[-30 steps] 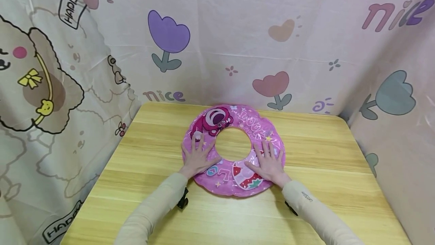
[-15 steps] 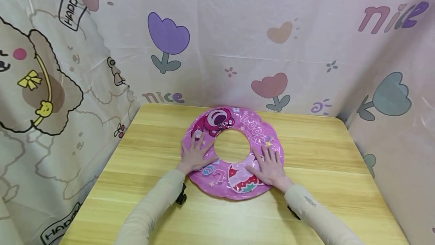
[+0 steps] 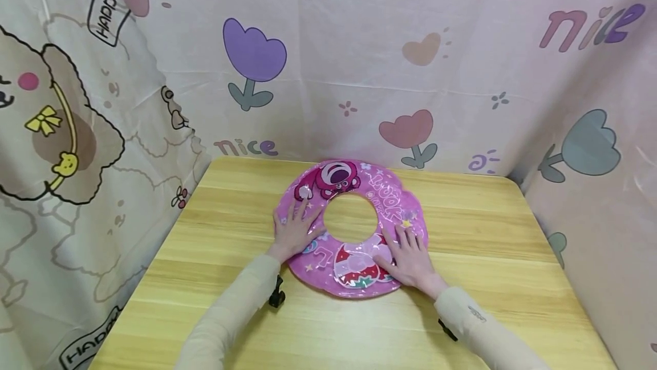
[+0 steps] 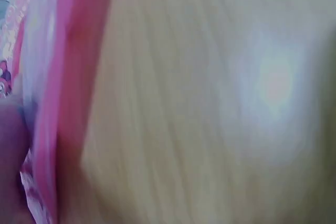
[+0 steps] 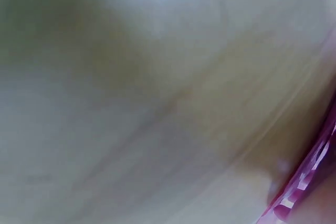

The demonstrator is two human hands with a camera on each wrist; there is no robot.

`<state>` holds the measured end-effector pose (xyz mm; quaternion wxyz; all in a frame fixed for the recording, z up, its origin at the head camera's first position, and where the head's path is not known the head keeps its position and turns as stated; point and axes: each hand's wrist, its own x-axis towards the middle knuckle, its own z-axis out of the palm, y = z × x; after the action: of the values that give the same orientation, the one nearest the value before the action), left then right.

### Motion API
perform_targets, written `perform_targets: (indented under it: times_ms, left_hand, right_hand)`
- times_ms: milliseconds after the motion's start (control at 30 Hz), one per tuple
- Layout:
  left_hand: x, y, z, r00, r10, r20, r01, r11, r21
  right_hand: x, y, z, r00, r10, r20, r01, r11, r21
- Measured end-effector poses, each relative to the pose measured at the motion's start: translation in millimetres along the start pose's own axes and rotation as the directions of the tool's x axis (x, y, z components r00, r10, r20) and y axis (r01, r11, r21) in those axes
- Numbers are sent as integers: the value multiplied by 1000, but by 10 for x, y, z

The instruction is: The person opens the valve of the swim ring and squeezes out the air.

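A pink inflatable swim ring (image 3: pixel 354 270) with a cartoon bear and a strawberry print lies flat on the wooden table (image 3: pixel 477 233). My left hand (image 3: pixel 293 234) rests on the ring's left side, fingers spread and straight. On the lower right side, my right hand (image 3: pixel 409 260) lies with straight fingers and the thumb stretched inward. In the left wrist view the pink edge of the swim ring (image 4: pixel 50 103) runs beside a blurred bit of the left hand (image 4: pixel 11 156). Only a corner of the swim ring (image 5: pixel 299 187) shows in the right wrist view.
Behind the table hangs a pale curtain (image 3: pixel 328 45) printed with tulips, and its bottom meets the table's back edge. Another printed curtain (image 3: pixel 67 233) hangs along the left. A black strap buckle (image 3: pixel 277 293) sits under the left wrist.
The swim ring has turned clockwise under both hands: the bear print shifts right and the strawberry shifts left. The right hand has slid slightly toward the body; the left stays nearly in place.
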<state>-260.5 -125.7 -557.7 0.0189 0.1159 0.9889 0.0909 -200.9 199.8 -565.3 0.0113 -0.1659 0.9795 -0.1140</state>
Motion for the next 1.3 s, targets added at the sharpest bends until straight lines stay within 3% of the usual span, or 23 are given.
perform_targets:
  times_ms: [167, 333, 467, 567, 700, 800, 967, 1033, 1133, 1300]
  left_hand:
    - [-162, 239, -12, 999, -30, -42, 28, 998, -52]
    - [-491, 587, 39, 999, 35, -15, -37, 994, -105]
    - [-696, 724, 141, 996, 87, 7, -86, 993, -75]
    - [-763, 707, 214, 994, 112, 12, -111, 994, -18]
    - [-748, 584, 269, 985, 173, 0, -173, 985, 28]
    - [-693, 463, 273, 973, 232, -6, -231, 973, 22]
    - [-577, 233, 248, 940, 340, 17, -341, 938, 56]
    - [-536, 127, 232, 920, 391, 17, -391, 916, 89]
    - [-481, -20, 168, 882, 471, 3, -467, 875, 131]
    - [-426, -215, 38, 828, 556, -70, -531, 819, 217]
  right_hand:
    - [-23, -33, 5, 1000, -1, -21, 1, 1000, -16]
    - [-56, -77, -5, 999, 7, -31, -7, 1000, -15]
    - [-89, -106, -15, 999, 10, -33, -11, 999, -34]
    - [-118, -123, -23, 1000, 10, -27, -11, 999, -40]
    - [-161, -121, -28, 999, -12, -53, 9, 999, -48]
    - [-199, -91, -36, 994, -56, -93, 50, 996, -71]
    - [-319, -8, -106, 976, -157, -152, 151, 987, -47]
    - [-382, 34, -151, 959, -226, -173, 224, 974, -33]
    - [-442, 111, -201, 907, -364, -214, 366, 930, -28]
    - [-415, 191, -280, 774, -555, -304, 577, 817, -23]
